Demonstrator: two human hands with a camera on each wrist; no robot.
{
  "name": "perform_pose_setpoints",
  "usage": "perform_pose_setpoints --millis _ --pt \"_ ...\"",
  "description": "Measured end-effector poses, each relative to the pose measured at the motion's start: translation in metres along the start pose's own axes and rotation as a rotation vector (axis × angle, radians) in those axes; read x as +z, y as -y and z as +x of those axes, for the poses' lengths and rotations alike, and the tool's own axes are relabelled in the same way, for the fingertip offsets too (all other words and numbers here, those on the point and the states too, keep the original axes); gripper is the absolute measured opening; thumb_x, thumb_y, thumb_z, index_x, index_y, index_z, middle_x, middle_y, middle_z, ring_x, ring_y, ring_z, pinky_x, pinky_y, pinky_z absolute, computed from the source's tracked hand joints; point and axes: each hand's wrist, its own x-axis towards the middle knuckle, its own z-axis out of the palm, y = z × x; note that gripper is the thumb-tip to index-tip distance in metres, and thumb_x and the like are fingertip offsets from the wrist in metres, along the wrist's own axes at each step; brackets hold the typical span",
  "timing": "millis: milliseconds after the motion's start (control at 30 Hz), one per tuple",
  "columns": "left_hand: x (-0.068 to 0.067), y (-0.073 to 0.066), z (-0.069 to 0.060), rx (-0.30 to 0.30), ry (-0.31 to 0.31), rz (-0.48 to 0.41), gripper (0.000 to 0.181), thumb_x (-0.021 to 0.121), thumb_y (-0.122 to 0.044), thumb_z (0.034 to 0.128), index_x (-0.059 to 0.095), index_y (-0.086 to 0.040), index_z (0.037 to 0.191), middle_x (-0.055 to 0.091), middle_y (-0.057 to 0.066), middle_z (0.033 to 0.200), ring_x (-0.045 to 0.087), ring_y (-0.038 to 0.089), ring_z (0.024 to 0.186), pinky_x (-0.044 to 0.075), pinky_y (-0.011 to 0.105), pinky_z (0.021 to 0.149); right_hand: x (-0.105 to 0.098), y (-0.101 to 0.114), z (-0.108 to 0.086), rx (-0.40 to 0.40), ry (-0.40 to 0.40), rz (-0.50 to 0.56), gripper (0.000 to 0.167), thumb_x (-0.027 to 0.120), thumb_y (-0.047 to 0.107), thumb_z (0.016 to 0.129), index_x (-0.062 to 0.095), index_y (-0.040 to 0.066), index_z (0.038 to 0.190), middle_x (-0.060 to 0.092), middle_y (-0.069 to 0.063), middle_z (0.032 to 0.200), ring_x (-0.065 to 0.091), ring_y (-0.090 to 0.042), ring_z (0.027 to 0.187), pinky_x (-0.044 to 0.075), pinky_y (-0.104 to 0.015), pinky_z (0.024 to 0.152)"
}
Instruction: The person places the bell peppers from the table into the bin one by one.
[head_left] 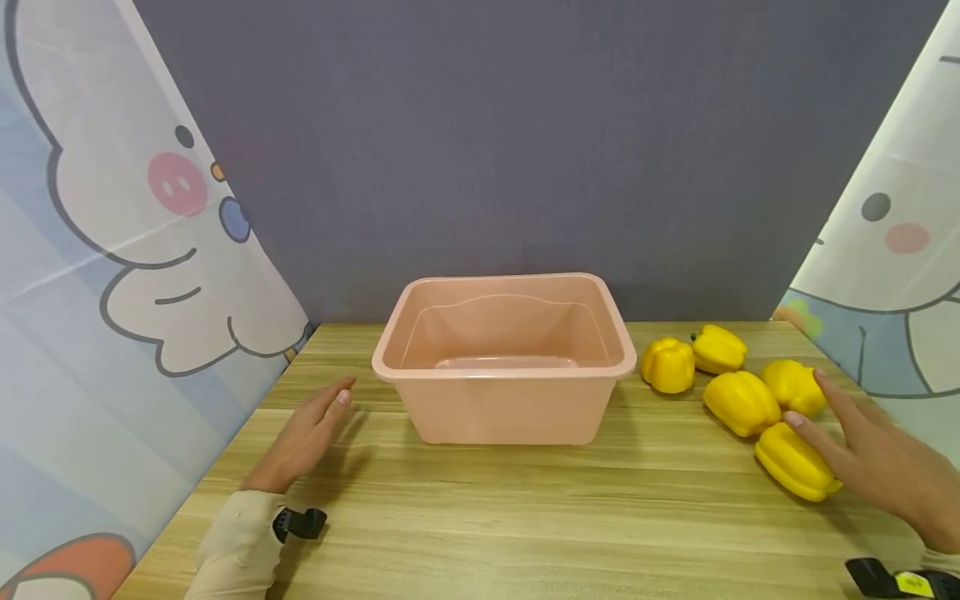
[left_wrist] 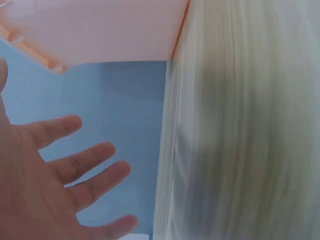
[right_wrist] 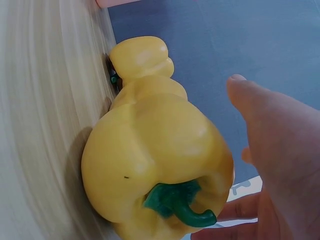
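Several yellow bell peppers lie on the table to the right of a pink bin (head_left: 502, 408). My right hand (head_left: 885, 458) hovers at the nearest pepper (head_left: 797, 462), thumb and fingers spread, holding nothing. The right wrist view shows a large pepper (right_wrist: 155, 145) with a green stem, and the right hand (right_wrist: 285, 150) beside it; whether the fingertips touch it I cannot tell. My left hand (head_left: 307, 433) is left of the bin, empty. In the left wrist view the left hand (left_wrist: 65, 180) has its fingers spread below the bin's wall (left_wrist: 115, 30).
The wooden table (head_left: 480, 517) runs up to a dark grey panel (head_left: 480, 150) at the back. Cartoon-printed sheets (head_left: 112, 333) stand along both sides. Another pepper (head_left: 667, 365) sits close to the bin's right side.
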Motion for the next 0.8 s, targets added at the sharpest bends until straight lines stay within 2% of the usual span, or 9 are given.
perform_pose_setpoints --millis 267,467,633,800 --pt "0.005 -0.005 0.003 -0.003 -0.001 -0.195 0.057 0.021 -0.034 0.1116 0.04 0.004 0.149 0.049 0.026 0.144 0.047 0.041 0.131 0.03 0.059 0.107 -0.001 0.0 0.0 0.025 0.038 -0.01 0.089 0.042 0.054 0.104 -0.008 0.003 0.157 0.02 -0.049 0.143 0.031 -0.075 0.112 0.033 -0.08 0.077" --pt "0.006 -0.008 0.006 0.03 0.005 -0.268 0.058 0.013 -0.033 0.1116 0.037 0.002 0.152 0.05 0.022 0.145 0.048 0.039 0.131 0.034 0.058 0.105 -0.006 0.005 0.002 0.017 0.049 -0.006 0.089 0.041 0.052 0.104 -0.008 0.0 0.157 0.026 -0.051 0.138 0.035 -0.074 0.111 0.036 -0.078 0.074" --pt "0.008 -0.011 0.007 0.03 -0.001 -0.353 0.06 0.012 -0.035 0.1114 0.038 0.003 0.151 0.05 0.024 0.144 0.048 0.041 0.13 0.038 0.06 0.102 -0.008 0.01 0.002 0.016 0.059 0.004 0.088 0.041 0.051 0.104 -0.006 -0.001 0.157 0.028 -0.051 0.136 0.037 -0.073 0.11 0.037 -0.077 0.073" --pt "0.011 -0.021 0.011 0.03 -0.032 -0.439 0.062 0.014 -0.039 0.111 0.043 0.001 0.149 0.052 0.022 0.142 0.049 0.041 0.129 0.044 0.052 0.1 -0.009 0.012 0.002 0.017 0.066 0.004 0.088 0.041 0.051 0.104 -0.003 -0.006 0.155 0.031 -0.052 0.133 0.04 -0.073 0.108 0.038 -0.076 0.075"
